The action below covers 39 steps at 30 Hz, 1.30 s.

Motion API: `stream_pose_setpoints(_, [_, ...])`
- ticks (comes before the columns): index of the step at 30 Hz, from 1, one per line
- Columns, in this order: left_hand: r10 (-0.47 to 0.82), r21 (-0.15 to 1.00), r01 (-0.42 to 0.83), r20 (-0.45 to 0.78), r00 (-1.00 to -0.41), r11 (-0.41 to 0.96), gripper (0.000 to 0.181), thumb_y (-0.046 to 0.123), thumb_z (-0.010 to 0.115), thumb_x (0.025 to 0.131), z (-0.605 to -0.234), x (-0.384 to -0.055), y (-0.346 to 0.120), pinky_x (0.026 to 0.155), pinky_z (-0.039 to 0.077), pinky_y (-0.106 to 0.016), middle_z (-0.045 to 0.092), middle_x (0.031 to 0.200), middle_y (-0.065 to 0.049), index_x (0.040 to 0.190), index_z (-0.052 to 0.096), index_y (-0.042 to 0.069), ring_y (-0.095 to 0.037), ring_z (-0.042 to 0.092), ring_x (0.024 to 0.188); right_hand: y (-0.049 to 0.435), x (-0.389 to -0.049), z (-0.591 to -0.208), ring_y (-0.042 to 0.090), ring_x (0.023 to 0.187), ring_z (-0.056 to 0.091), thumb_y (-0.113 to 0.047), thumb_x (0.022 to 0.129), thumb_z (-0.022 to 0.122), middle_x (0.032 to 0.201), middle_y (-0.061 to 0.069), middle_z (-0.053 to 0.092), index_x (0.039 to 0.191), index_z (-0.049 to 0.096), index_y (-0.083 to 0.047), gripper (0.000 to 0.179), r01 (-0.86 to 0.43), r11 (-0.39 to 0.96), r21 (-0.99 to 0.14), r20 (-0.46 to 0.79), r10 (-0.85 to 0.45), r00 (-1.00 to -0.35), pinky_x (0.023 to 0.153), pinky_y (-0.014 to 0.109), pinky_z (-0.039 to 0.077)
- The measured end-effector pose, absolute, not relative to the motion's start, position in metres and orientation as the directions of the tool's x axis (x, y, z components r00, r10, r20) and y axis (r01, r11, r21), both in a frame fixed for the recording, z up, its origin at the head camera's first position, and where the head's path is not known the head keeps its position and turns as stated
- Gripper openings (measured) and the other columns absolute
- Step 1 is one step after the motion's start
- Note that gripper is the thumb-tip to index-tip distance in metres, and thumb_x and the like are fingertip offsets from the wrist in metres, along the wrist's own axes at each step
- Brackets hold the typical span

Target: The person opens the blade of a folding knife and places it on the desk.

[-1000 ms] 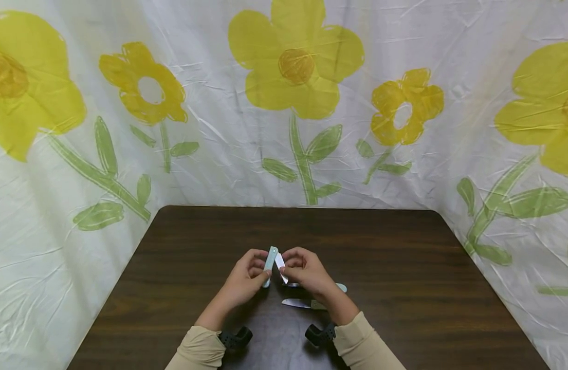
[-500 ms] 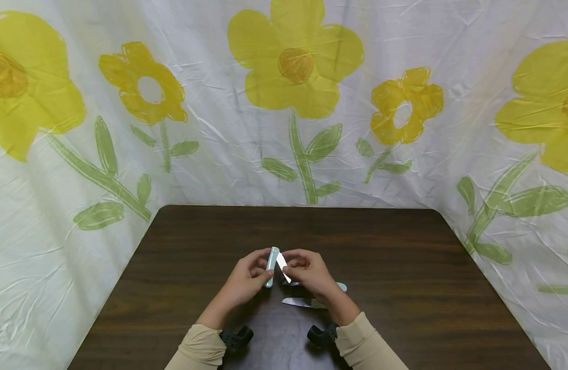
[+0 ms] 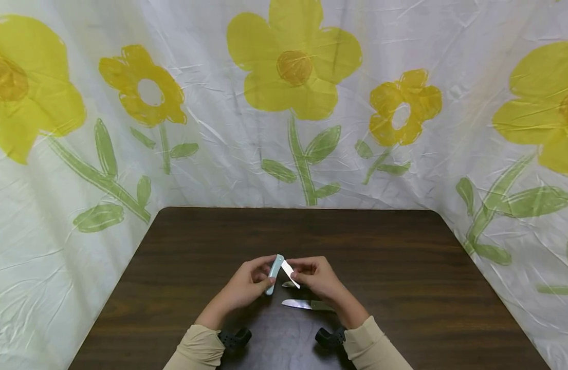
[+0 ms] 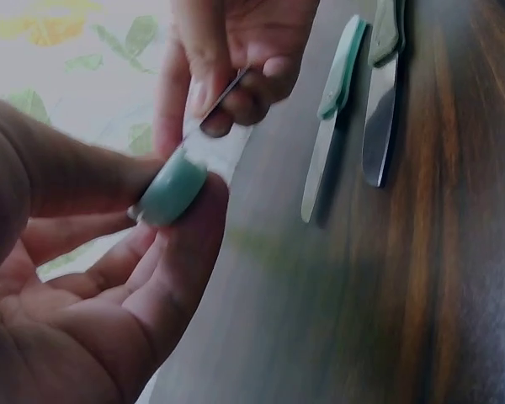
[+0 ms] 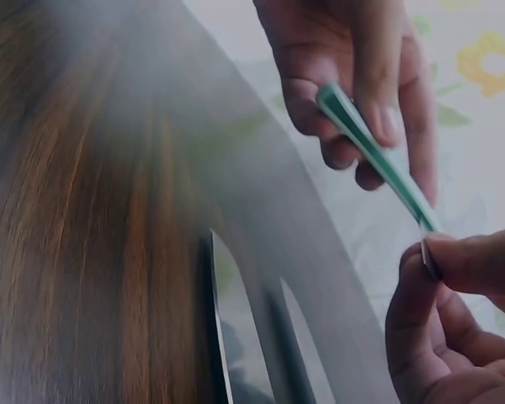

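A folding knife is held up over the table, its light turquoise handle (image 3: 274, 276) tilted and its blade (image 3: 288, 269) swung partway out, the two forming an upside-down V. My left hand (image 3: 246, 282) grips the handle between thumb and fingers. With thumb and fingertips, my right hand (image 3: 322, 277) pinches the blade. The left wrist view shows the handle's end (image 4: 177, 189) close up. In the right wrist view the handle's green edge (image 5: 374, 156) leads down to the pinched blade.
Two unfolded knives lie on the dark wooden table (image 3: 196, 236) near my right hand: one with an olive-green handle (image 4: 387, 34), one with a turquoise handle (image 4: 343, 71). In the head view my right hand partly covers them. A flowered white curtain (image 3: 209, 154) hangs behind the table.
The blade has swung wider from the handle. Both hands have come slightly nearer me, the right one also moving right. The turquoise knife's handle on the table is now hidden in the head view.
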<state>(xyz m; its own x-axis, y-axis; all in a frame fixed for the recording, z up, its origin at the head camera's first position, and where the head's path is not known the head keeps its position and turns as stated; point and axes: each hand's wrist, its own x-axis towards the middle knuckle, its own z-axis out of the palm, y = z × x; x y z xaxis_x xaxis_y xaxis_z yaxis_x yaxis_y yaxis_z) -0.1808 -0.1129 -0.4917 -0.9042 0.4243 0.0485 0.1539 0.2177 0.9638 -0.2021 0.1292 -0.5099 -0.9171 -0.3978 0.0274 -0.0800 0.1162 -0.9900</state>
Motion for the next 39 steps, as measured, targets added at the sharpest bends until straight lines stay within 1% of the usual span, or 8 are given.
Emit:
stream_pose_setpoints(6, [0.507,0.953,0.172,0.022,-0.862,0.251,0.055,0.000,0.068,0.101,-0.493,-0.181,-0.117,0.066,0.050,-0.022,0.065,0.113,-0.023,0.152,0.050,-0.007,-0.012,0.064,0.081,0.140,-0.198,-0.511,0.008,0.082,0.066,0.003,0.098,0.070,0.098,0.026,0.073,0.132,0.068,0.010,0.035,-0.089,0.152,-0.984,0.014,-0.437,-0.899,0.073,0.021,0.054])
stream_pose_setpoints(9, [0.530,0.951,0.178,0.017,-0.848,0.253,0.055,0.001,0.067,0.101,-0.492,-0.182,-0.117,0.066,0.050,-0.022,0.065,0.113,-0.022,0.153,0.050,-0.005,-0.012,0.064,0.081,0.143,-0.197,-0.510,0.008,0.081,0.064,0.002,0.098,0.069,0.097,0.023,0.073,0.132,0.070,0.008,0.034,-0.103,0.169,-0.980,0.018,-0.443,-0.896,0.072,0.022,0.054])
stream_pose_setpoints(13, [0.558,0.946,0.187,0.008,-0.830,0.265,0.053,0.002,0.067,0.101,-0.492,-0.185,-0.117,0.067,0.051,-0.023,0.066,0.110,-0.019,0.152,0.053,-0.002,-0.011,0.064,0.081,0.149,-0.197,-0.509,0.008,0.082,0.064,0.001,0.099,0.069,0.107,0.025,0.075,0.131,0.071,0.006,0.033,-0.116,0.196,-0.974,0.016,-0.452,-0.892,0.071,0.022,0.054])
stream_pose_setpoints(17, [0.596,0.941,0.204,0.003,-0.803,0.270,0.051,0.001,0.064,0.102,-0.491,-0.187,-0.117,0.070,0.053,-0.023,0.068,0.110,-0.022,0.152,0.053,-0.001,-0.012,0.065,0.084,0.155,-0.196,-0.508,0.009,0.086,0.065,0.000,0.101,0.067,0.117,0.027,0.075,0.133,0.071,0.005,0.033,-0.112,0.210,-0.971,-0.001,-0.474,-0.880,0.073,0.023,0.055])
stream_pose_setpoints(24, [0.661,0.936,0.224,-0.011,-0.750,0.270,0.050,-0.001,0.057,0.104,-0.486,-0.187,-0.120,0.078,0.052,-0.024,0.064,0.123,-0.025,0.154,0.053,0.002,-0.017,0.061,0.093,0.164,-0.194,-0.506,0.008,0.077,0.057,-0.001,0.102,0.066,0.099,0.019,0.069,0.132,0.072,0.001,0.031,-0.134,0.229,-0.964,-0.005,-0.521,-0.854,0.068,0.022,0.049])
stream_pose_setpoints(29, [0.714,0.929,0.255,-0.013,-0.700,0.267,0.048,-0.001,0.055,0.105,-0.481,-0.188,-0.124,0.081,0.052,-0.025,0.062,0.129,-0.028,0.153,0.053,-0.002,-0.018,0.060,0.098,0.169,-0.193,-0.508,0.008,0.074,0.058,-0.001,0.101,0.067,0.099,0.023,0.071,0.132,0.072,0.001,0.031,-0.182,0.222,-0.958,0.024,-0.569,-0.822,0.066,0.022,0.049])
stream_pose_setpoints(36, [0.765,0.900,0.263,-0.109,-0.634,0.347,0.046,0.006,0.056,0.107,-0.471,-0.192,-0.132,0.072,0.045,-0.024,0.064,0.128,-0.010,0.152,0.058,0.012,-0.010,0.052,0.082,0.173,-0.192,-0.509,0.007,0.076,0.059,-0.003,0.102,0.067,0.098,0.026,0.071,0.131,0.072,0.003,0.030,-0.197,0.189,-0.962,0.030,-0.644,-0.765,0.070,0.021,0.050])
stream_pose_setpoints(39, [0.791,0.892,0.281,-0.126,-0.599,0.355,0.046,0.006,0.057,0.107,-0.470,-0.193,-0.133,0.071,0.045,-0.024,0.066,0.131,-0.009,0.152,0.059,0.014,-0.009,0.051,0.080,0.174,-0.192,-0.509,0.005,0.075,0.056,-0.003,0.102,0.067,0.098,0.025,0.072,0.130,0.072,0.004,0.030,-0.191,0.186,-0.964,0.015,-0.677,-0.736,0.068,0.020,0.047])
